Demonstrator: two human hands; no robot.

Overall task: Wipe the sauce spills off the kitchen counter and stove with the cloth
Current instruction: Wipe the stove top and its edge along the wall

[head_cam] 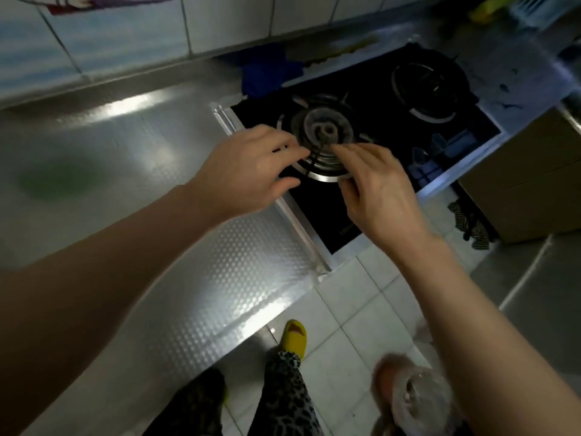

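A black glass gas stove (pixel 386 102) is set into the embossed steel counter (pixel 201 297). My left hand (pixel 248 171) and my right hand (pixel 377 190) both reach to the near-left burner (pixel 327 130). Their fingers close on opposite sides of its metal pan support ring (pixel 323 177). A blue cloth (pixel 267 73) lies crumpled on the counter behind the stove, away from both hands. A green smear (pixel 53 184) marks the counter at the left. A yellowish smear (pixel 345 48) runs along the back edge behind the stove. Dark spots (pixel 503 89) dot the counter right of the stove.
The second burner (pixel 430 89) sits at the far right of the stove. A cardboard box (pixel 534 184) stands on the floor at the right, with a striped rag (pixel 468 225) beside it. A yellow object (pixel 484 11) lies at the back right. A clear plastic bag (pixel 418 401) sits below my right arm.
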